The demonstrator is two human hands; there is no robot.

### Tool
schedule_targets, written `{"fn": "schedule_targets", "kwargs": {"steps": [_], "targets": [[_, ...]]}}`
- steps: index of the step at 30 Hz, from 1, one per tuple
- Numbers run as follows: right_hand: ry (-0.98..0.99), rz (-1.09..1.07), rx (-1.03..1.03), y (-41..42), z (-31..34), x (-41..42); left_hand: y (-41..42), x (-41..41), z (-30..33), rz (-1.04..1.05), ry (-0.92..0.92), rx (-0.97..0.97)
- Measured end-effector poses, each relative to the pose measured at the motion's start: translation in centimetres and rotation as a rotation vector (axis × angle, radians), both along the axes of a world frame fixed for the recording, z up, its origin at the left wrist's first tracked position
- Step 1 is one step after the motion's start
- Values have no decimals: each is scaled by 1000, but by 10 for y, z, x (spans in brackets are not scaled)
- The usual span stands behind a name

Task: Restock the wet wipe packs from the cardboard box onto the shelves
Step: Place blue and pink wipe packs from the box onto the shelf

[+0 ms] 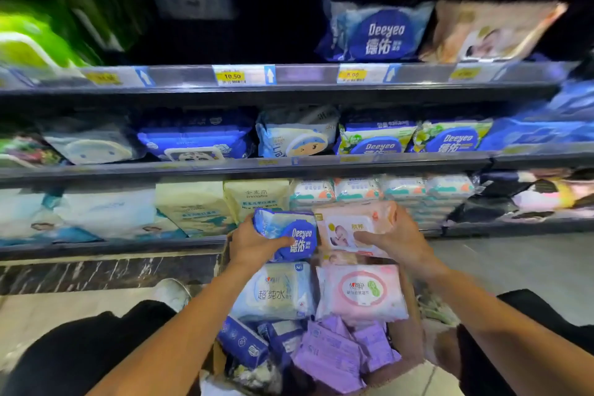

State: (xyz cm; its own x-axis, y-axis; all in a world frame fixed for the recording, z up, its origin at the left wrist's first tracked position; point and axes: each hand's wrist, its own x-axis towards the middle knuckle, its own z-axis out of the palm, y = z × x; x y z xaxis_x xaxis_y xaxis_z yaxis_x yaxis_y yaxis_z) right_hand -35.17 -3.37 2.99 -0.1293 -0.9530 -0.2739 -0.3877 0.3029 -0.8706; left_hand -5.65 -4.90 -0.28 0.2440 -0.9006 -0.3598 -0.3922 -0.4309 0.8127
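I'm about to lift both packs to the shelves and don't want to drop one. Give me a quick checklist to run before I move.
1. Left hand grip on the blue Deeyeo pack: ok, fingers wrap its lower edge.
2. Right hand grip on the pink baby pack: ok, thumb on its face.
3. Matching Deeyeo pack on top shelf: ok, visible.
4. Matching beige baby pack beside it: ok.
5. Free room on the top shelf: cannot tell, dark.
6. Cardboard box still stocked: ok.
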Motion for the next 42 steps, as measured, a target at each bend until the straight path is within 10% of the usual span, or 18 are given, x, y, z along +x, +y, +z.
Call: {"fn": "schedule_targets", "kwargs": {"steps": [22,32,42], "targets": [[-33,-348,-635,13,247,-100,-11,-80,269,-104,430,-605],[-177,-470,-571,-47,277,-128,-38,-107,285,-113,519,-618],[133,-309,-412,-105,285,-148,-58,-97,267,-202,464,-605]]}}
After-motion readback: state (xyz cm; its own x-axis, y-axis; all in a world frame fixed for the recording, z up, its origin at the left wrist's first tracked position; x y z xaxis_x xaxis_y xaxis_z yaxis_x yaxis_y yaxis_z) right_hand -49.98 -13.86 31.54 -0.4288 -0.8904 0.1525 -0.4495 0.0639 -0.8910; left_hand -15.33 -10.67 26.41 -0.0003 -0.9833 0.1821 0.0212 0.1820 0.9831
